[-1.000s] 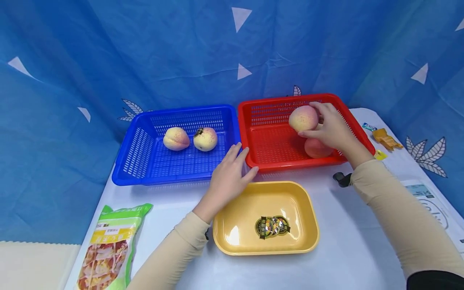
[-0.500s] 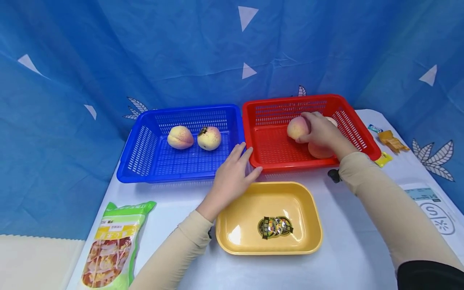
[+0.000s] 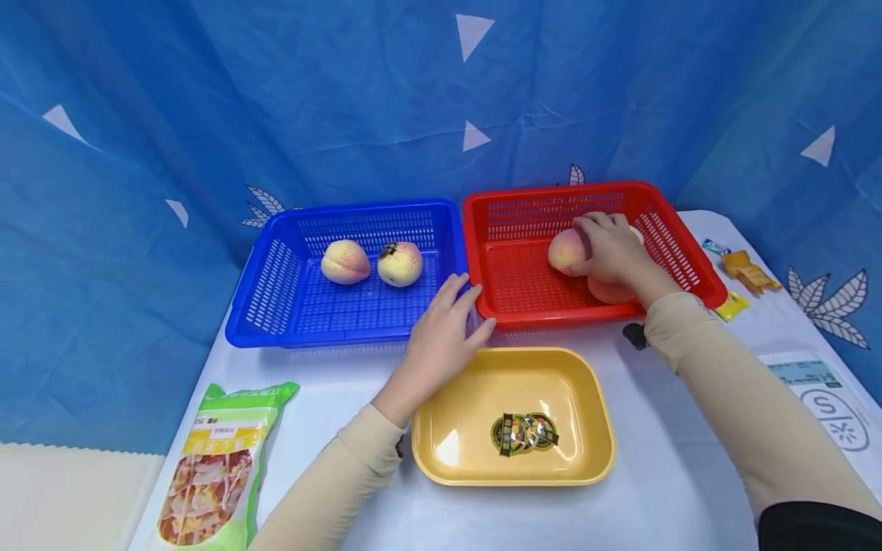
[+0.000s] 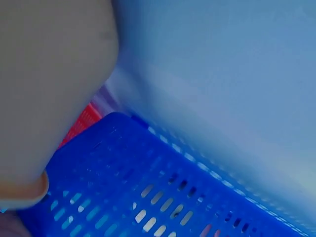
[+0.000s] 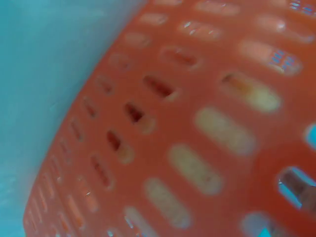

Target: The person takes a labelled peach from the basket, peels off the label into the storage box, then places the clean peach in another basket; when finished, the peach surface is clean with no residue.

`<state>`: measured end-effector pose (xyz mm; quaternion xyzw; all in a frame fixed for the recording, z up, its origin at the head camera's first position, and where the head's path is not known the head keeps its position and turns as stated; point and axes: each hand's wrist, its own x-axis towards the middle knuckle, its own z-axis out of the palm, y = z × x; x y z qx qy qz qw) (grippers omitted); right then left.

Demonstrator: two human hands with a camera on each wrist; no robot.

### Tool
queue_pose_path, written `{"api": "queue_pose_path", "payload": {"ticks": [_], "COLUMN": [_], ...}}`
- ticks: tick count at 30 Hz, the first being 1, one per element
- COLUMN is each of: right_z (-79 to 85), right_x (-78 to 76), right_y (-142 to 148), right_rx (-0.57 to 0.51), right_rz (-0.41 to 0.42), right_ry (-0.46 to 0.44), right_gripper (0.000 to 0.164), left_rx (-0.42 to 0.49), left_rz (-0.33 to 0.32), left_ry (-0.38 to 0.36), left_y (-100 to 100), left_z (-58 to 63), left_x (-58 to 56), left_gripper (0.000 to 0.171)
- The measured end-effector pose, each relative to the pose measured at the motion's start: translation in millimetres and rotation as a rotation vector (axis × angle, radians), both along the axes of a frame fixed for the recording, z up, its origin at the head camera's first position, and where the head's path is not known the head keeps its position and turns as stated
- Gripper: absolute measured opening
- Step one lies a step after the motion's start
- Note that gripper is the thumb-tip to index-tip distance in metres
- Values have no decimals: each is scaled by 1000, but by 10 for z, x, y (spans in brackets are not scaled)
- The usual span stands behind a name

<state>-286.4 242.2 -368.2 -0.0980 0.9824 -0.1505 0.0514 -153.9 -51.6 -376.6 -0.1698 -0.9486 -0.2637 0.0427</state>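
Note:
In the head view my right hand (image 3: 609,249) reaches into the red basket (image 3: 537,315) and holds a pink-yellow peach (image 3: 566,251) by its right side. Other peaches lie beneath and behind that hand, mostly covered. The slotted red wall (image 5: 182,108) fills the right wrist view. My left hand (image 3: 441,344), fingers spread, lies by the near corner where both baskets meet; whether it presses on a rim is unclear. Two peaches, one a plain peach (image 3: 345,262) and one a peach with a dark sticker (image 3: 400,265), sit in the blue basket (image 3: 351,334).
Below the baskets stands a yellow tray (image 3: 475,451) with a label inside. A green-edged food packet (image 3: 213,467) lies at the left. Small wrappers (image 3: 749,272) are scattered by the table's right edge, near a printed white package (image 3: 820,398). A blue curtain (image 3: 358,99) hangs behind.
My right hand has lowered the peach from above into the red basket, with little movement in the last half second. The left hand stays by the basket corner. The head view has shifted slightly.

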Motion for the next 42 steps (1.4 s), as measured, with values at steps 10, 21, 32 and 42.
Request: {"api": "queue_pose_path", "payload": {"ticks": [10,21,32,42], "right_z": [204,375,279,91], "right_x": [138,342,354,289], "right_y": [-337,-1049,-1843,-2391], "right_rx": [-151,-266,-461,-494], "right_rz": [79,215,266,228], "right_ry": [99,127,-59,-81], "right_gripper": [79,72,70,73], "left_rx": [88,64,38,28], "left_rz": [153,446,600,622], "left_ry": [-15,-172,-279,-311], "left_y": [-574,-1586,-2069,-2133], "left_z": [280,345,245,116], "left_x": [158,220,242,239], "left_gripper": [65,100,123,137]}}
